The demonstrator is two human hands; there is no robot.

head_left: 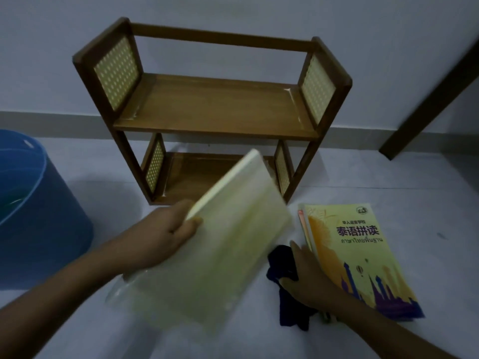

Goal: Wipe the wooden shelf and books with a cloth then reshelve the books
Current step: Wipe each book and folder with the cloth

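A small two-tier wooden shelf with woven side panels stands against the wall, both boards bare. My left hand grips a pale yellow book by its spine edge, held tilted and blurred in front of the lower tier. My right hand rests on the floor with a dark blue cloth bunched under its fingers. Just right of it lies a stack of books topped by a yellow book with purple lettering and a skyline.
A blue plastic tub stands at the left on the pale floor. A dark wooden leg or beam slants down at the far right. The wall's skirting runs behind the shelf.
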